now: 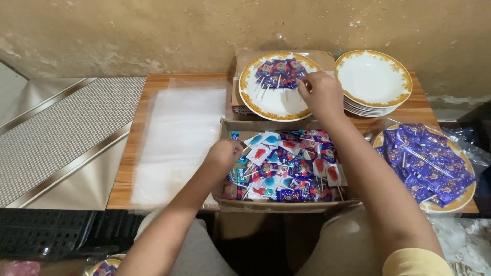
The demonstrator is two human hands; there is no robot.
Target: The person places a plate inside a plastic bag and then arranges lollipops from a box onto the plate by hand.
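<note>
A cardboard box (286, 205) full of wrapped lollipops (294, 168) in purple, blue and red wrappers sits at the table's near edge. My left hand (223, 156) is closed at the box's left side, pinching lollipop sticks. My right hand (320, 93) reaches over a white plate with a gold rim (271, 102) and touches a small bunch of purple lollipops (280, 70) lying on it; whether the fingers grip one is unclear.
A stack of empty gold-rimmed plates (374, 81) stands at the back right. Another plate (450, 204) heaped with purple lollipops sits at the right edge. Clear plastic sheets (176, 138) lie on the wooden table (125, 174). A metal surface (56, 148) adjoins on the left.
</note>
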